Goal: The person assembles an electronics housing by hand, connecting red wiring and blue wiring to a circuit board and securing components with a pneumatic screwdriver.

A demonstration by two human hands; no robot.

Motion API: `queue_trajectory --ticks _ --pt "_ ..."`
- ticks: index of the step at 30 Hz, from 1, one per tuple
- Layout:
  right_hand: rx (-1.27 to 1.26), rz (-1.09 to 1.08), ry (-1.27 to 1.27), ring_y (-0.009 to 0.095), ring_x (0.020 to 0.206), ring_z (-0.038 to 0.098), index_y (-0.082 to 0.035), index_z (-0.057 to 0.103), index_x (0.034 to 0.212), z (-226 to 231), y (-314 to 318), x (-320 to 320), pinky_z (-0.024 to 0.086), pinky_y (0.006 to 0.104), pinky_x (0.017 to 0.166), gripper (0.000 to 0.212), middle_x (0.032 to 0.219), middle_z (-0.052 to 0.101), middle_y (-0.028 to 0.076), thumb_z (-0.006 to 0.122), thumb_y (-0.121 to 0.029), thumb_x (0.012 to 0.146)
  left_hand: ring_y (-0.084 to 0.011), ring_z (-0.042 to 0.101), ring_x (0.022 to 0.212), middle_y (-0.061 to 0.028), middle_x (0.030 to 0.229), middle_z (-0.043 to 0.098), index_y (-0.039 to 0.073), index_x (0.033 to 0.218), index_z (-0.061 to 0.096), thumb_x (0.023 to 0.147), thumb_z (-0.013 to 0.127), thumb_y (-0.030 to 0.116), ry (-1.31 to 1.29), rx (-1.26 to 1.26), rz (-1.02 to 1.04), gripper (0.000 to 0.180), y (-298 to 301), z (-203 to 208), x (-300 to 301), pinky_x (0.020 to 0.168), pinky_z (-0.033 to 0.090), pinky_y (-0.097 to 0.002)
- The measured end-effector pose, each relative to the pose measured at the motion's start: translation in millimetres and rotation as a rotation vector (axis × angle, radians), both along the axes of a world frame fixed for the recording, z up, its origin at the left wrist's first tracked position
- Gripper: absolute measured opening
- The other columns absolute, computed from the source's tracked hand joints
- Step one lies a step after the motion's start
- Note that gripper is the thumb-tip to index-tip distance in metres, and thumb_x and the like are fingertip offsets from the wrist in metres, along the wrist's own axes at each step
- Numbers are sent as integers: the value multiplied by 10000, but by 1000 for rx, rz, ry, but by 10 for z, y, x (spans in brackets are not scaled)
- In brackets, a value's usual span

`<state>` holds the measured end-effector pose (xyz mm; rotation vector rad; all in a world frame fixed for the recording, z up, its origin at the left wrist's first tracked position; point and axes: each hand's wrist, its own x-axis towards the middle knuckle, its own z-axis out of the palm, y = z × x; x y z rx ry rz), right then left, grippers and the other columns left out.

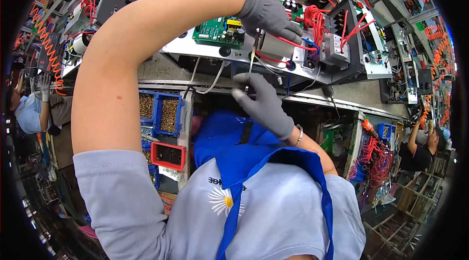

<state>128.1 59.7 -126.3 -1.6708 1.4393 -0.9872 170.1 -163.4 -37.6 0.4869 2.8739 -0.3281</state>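
Note:
My left hand (273,15), in a grey glove, reaches across the chassis and curls over a beige cylinder (274,47). Its thumb is mostly hidden. Red wires (283,40) run beside that cylinder under the fingertips. Closer to me, my right hand (266,106), also gloved, pinches the near end of a thin, pale, rod-like piece (251,62) between thumb and forefinger. The far end of this piece reaches up to the left side of the cylinder; its exact kind is unclear. A green circuit board (220,32) is mounted on the metal chassis (183,47) left of the cylinder.
Coiled red cable (315,18) and a white terminal block (337,47) sit right of the cylinder. Below the bench edge are blue bins (168,114) of small brass-coloured parts and a red bin (167,156) of dark ones. Co-workers (422,140) are at both sides.

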Motion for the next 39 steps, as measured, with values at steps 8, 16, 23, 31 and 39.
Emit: queue_trajectory --ticks 8,16,23,31,39 --pt "-94 -6 116 241 859 633 -55 598 1105 -328 -59 -13 496 342 773 245 995 639 122 595 -180 894 -297 621 1030 -89 1479 375 182 1485 226 594 795 96 37 -60 10 1061 19 14 32 756 569 -387" --pt "184 74 -229 127 850 584 2 641 1036 -138 -75 -83 477 295 790 252 915 640 71 593 -203 898 -289 617 1040 -91 1469 382 165 1467 246 591 803 75 75 -43 -24 1042 26 -19 22 772 569 -380" --pt "305 118 -459 119 937 556 8 594 1162 519 -140 -151 449 285 866 356 1022 613 62 543 -261 935 -299 595 1097 -102 1470 382 168 1469 256 597 811 89 46 -34 20 1036 28 -43 58 809 563 -385" --pt "224 101 -470 126 924 556 1 596 1126 652 -141 -166 457 297 836 387 989 612 70 553 -329 929 -293 607 1060 -118 1481 367 150 1474 244 603 789 64 34 -50 -7 1030 45 -37 47 751 568 -370" --pt "209 118 -483 143 955 561 5 599 1153 650 -159 -196 448 308 872 427 990 624 83 541 -360 938 -303 616 1040 -123 1440 402 136 1466 254 521 827 76 115 -2 -58 1107 -18 -92 39 762 566 -377"
